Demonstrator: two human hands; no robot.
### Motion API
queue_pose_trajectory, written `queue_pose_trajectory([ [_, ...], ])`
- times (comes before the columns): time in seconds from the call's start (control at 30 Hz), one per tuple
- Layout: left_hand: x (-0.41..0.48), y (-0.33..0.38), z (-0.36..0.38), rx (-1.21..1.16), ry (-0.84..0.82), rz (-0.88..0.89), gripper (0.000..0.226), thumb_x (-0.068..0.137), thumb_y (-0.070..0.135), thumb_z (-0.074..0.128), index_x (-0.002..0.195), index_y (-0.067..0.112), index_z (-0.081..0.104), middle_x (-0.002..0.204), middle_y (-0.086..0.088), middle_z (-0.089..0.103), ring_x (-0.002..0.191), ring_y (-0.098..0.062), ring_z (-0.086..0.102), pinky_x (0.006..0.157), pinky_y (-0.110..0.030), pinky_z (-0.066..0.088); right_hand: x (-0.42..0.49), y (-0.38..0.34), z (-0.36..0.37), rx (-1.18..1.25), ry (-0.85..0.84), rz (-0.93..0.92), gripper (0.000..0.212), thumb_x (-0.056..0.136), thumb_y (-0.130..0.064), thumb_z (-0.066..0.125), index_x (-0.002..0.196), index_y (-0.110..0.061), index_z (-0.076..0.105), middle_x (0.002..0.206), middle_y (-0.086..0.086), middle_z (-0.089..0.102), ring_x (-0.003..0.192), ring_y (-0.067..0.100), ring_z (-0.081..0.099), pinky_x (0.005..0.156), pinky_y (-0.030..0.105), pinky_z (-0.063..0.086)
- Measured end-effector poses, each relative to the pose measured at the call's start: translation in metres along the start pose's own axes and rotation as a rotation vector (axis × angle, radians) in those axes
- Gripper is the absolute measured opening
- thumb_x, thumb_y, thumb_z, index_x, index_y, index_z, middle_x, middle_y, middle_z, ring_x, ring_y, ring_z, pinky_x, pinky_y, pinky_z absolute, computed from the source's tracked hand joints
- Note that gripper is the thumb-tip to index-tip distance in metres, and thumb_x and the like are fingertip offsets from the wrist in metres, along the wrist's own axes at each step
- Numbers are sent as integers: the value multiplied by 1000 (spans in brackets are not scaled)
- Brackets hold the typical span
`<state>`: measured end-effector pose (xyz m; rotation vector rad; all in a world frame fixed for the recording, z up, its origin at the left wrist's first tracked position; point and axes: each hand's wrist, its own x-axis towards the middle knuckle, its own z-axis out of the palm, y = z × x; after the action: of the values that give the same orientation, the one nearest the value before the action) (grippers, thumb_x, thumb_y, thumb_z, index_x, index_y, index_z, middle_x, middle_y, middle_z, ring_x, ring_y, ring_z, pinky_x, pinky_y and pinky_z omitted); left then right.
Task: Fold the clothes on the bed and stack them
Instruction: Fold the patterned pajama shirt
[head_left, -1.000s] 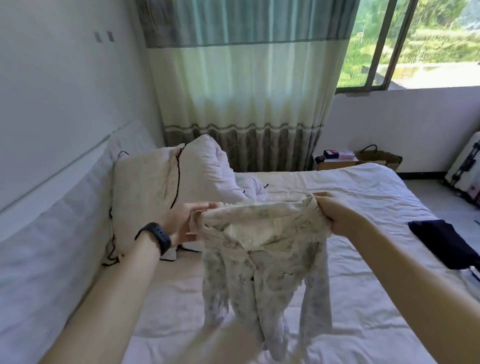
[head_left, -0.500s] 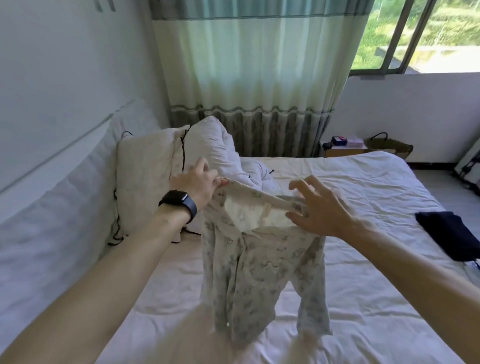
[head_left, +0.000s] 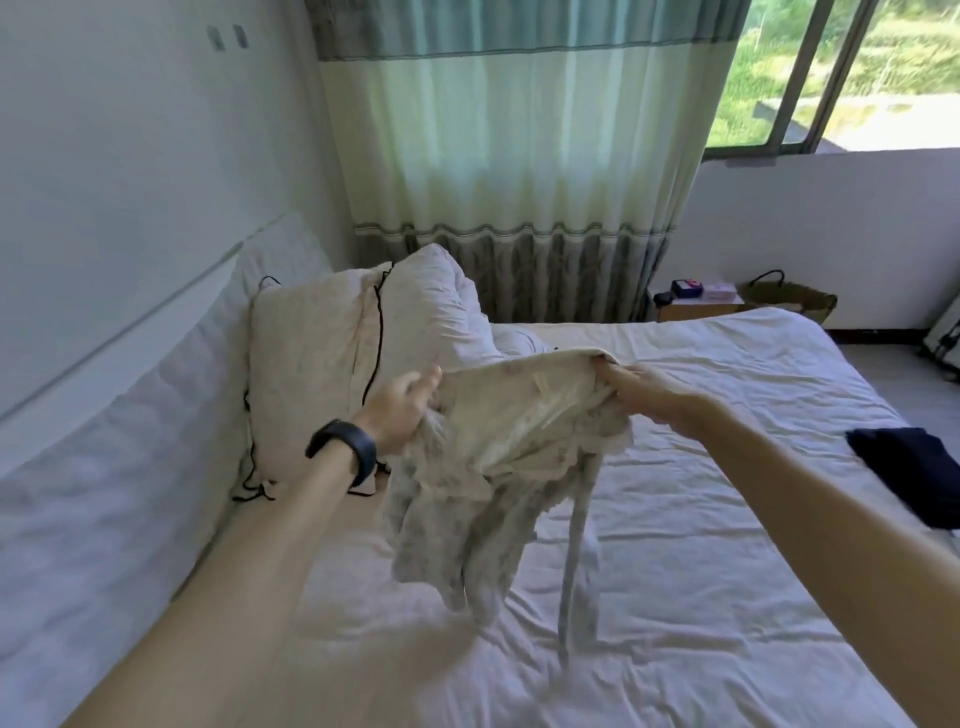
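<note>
1. Both arms are out over the bed (head_left: 701, 597), with a pale printed garment (head_left: 498, 467) strung between the hands and held clear of the sheet.
2. The left hand (head_left: 402, 410), with a black wristband (head_left: 345, 452) on its wrist, holds the garment's left end. Its fingers lie along the cloth with one fingertip showing above the edge, and the exact grip is hidden by fabric.
3. The right hand (head_left: 649, 400) grasps the right end, fingers curled into the bunched top edge.
4. The top edge runs nearly level from hand to hand. Below it the cloth sags in loose folds, and a narrow strip trails down to the sheet.
5. At the right edge a dark garment (head_left: 909, 478) lies crumpled on the bed, well apart from the pale one.
6. Two pillows (head_left: 311, 374) lean at the head of the bed on the left, one trimmed with black cord.
7. Now the containers. A woven basket (head_left: 789, 301) with a dark handle sits on the floor beyond the far corner of the bed, against the wall. From this angle I cannot tell what is inside.
8. Just beside it is a low brown stand (head_left: 696, 310). On top are a dark box (head_left: 685, 287) and a pink packet (head_left: 719, 288), side by side.
9. A green-banded curtain (head_left: 519, 156) hangs behind the bed, with the window (head_left: 831, 78) to its right.
</note>
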<state>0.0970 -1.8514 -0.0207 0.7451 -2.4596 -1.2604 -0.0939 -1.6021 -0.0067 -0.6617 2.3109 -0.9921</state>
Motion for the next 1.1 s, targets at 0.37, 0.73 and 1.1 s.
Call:
queue_pose_trajectory([
  [0.37,-2,-38,-49,227,-427,-144,67,59,91,62,80,30,79,79,10,76,73,-6,72,73,-26,50,-17,31,-7,-221,-28,42,73,64,-90,57,64,-18,71,64,-3,64,63,13,59,68,32,48],
  [0.73,-29,-89,-41,-23,-585,-155,17,79,24,85,94,28,78,104,-2,75,99,-18,69,80,-20,53,-62,97,49,-125,124,3,49,100,-56,47,89,-14,70,84,17,66,88,41,63,75,43,50],
  [1.1,-94,-99,-18,-37,-154,31,26,85,33,73,97,10,71,99,-15,73,100,-33,67,97,-57,50,-118,147,39,-489,453,-403,30,107,-33,48,95,-11,64,84,-1,58,81,31,60,68,36,39],
])
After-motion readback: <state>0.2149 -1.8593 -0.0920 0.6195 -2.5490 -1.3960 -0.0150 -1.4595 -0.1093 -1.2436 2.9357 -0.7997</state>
